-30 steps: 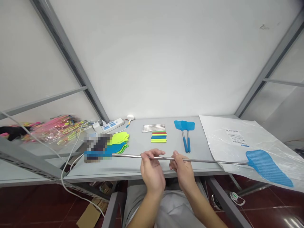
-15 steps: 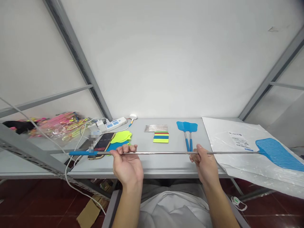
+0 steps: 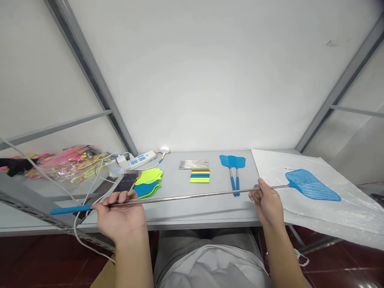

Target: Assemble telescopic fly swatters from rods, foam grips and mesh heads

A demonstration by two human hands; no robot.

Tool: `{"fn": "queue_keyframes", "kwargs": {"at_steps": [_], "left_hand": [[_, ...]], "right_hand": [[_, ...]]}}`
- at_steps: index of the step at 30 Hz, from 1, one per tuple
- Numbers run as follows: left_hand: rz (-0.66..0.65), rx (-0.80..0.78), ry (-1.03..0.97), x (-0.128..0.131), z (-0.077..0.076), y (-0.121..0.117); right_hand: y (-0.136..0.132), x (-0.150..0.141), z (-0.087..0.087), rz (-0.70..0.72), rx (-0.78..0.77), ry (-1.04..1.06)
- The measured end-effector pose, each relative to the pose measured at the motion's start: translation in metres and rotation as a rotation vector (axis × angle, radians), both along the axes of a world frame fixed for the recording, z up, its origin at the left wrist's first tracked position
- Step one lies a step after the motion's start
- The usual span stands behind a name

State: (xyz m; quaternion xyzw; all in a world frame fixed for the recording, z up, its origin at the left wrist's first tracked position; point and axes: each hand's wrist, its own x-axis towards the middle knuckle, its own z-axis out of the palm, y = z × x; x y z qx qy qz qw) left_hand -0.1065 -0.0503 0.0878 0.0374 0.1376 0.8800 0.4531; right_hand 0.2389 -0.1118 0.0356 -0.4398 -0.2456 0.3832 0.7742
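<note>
A telescopic fly swatter (image 3: 192,196) stretches level across the view in both hands, its thin metal rod extended. Its blue mesh head (image 3: 312,185) is at the right, over white plastic packaging, and its blue grip (image 3: 70,209) points left past the table edge. My left hand (image 3: 123,218), palm up, is closed around the rod just beside the grip. Near the head, my right hand (image 3: 268,202) pinches the rod between thumb and fingers. Two short blue fly swatters (image 3: 234,176) lie collapsed on the table behind the rod.
Metal rods (image 3: 193,164) and several coloured grips (image 3: 200,176) lie mid-table. Yellow and blue swatter heads (image 3: 148,182) sit by a phone (image 3: 126,182) and a power strip (image 3: 142,159). White packaging (image 3: 270,168) covers the right side; a rack post (image 3: 90,80) stands left.
My left hand has moved left and toward me with the grip. The swatter's head has come left, closer to my right hand, and the rod now slants slightly.
</note>
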Motion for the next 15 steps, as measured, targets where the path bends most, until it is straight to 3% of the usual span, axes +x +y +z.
{"fn": "queue_keyframes", "kwargs": {"at_steps": [5, 9, 15], "left_hand": [[-0.109, -0.062, -0.081, -0.007, -0.013, 0.014], [-0.110, -0.028, -0.042, 0.014, -0.020, 0.012], [-0.256, 0.003, 0.081, 0.048, -0.025, 0.001]], "right_hand": [[0.006, 0.009, -0.008, -0.077, 0.002, 0.035], [0.009, 0.014, -0.014, -0.149, 0.033, 0.096], [0.016, -0.004, -0.019, -0.295, 0.133, 0.163]]}}
